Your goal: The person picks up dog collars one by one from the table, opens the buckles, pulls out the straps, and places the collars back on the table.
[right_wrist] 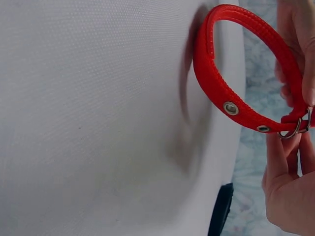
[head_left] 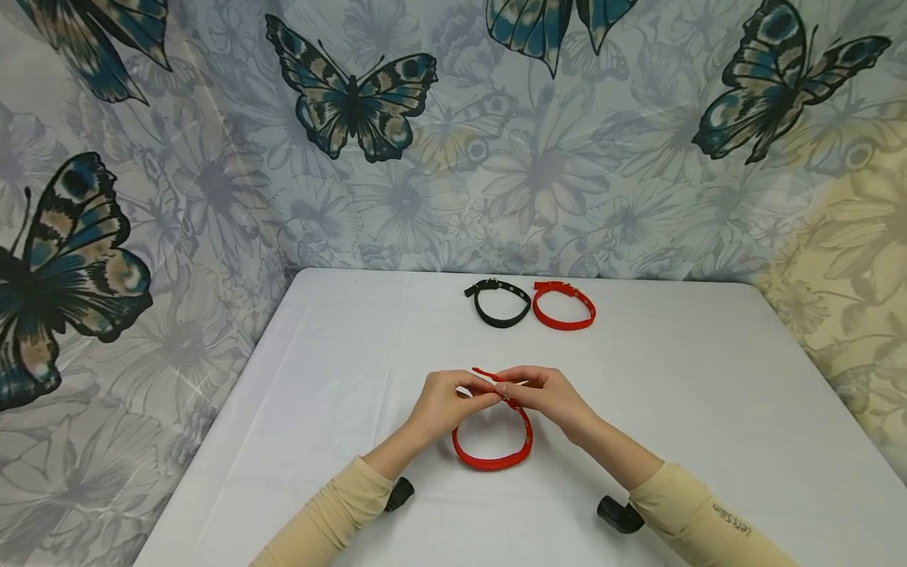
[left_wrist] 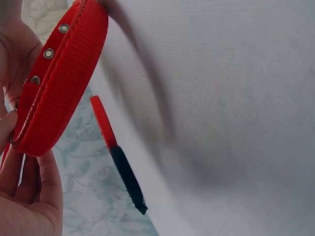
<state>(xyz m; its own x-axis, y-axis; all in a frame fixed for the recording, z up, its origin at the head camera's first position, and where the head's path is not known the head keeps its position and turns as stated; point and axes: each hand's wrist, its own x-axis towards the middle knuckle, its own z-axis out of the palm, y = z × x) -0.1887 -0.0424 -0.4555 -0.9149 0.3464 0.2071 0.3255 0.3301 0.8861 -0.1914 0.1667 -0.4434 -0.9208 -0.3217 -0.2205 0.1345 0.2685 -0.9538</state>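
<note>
A red collar (head_left: 492, 465) with metal eyelets hangs as a loop just over the white table, its buckle end up between both hands. My left hand (head_left: 453, 402) pinches it near the buckle from the left. From the right, my right hand (head_left: 549, 395) pinches the same spot, the fingertips of both hands meeting. The strap's free tip sticks up past the fingers. In the right wrist view the metal ring and buckle (right_wrist: 298, 129) show close to the fingertips of the right hand (right_wrist: 295, 191). Fingers partly hide the buckle in every view.
Farther back on the white table (head_left: 340, 339) lie a black collar (head_left: 501, 321) and a second red collar (head_left: 564, 324), side by side, both buckled into loops. Behind the table hangs a butterfly-patterned cloth (head_left: 404, 205). A black device (head_left: 620, 514) sits under the right wrist.
</note>
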